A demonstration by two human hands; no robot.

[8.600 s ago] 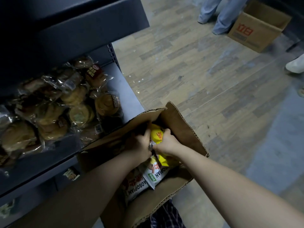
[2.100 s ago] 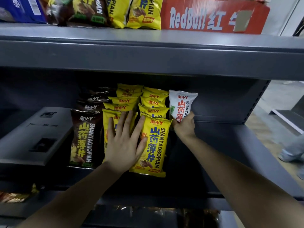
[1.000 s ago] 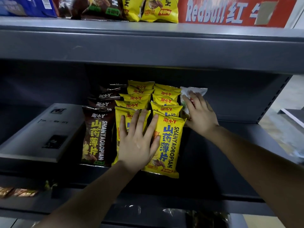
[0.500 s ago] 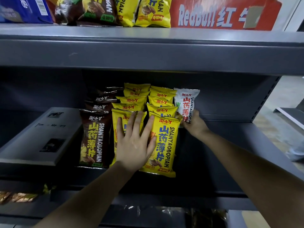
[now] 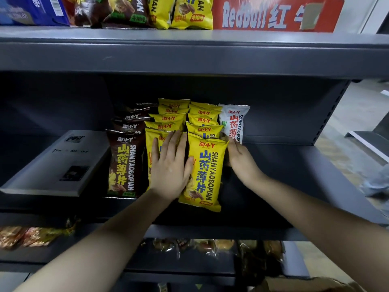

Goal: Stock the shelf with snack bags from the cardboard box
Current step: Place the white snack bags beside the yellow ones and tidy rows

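Hiding right hand point(image 5: 242, 163) fingers: yellow bag point(image 5: 203, 171)

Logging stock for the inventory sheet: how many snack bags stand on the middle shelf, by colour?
9 yellow bags
4 brown bags, the rearmost dim
1 white bag
Total: 14

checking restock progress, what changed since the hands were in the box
Both hands left the box. The right hand brought a white bag up and stood it right of the yellow bags; its grip is hidden. For the last two seconds the left hand stayed flat on the yellow bags.
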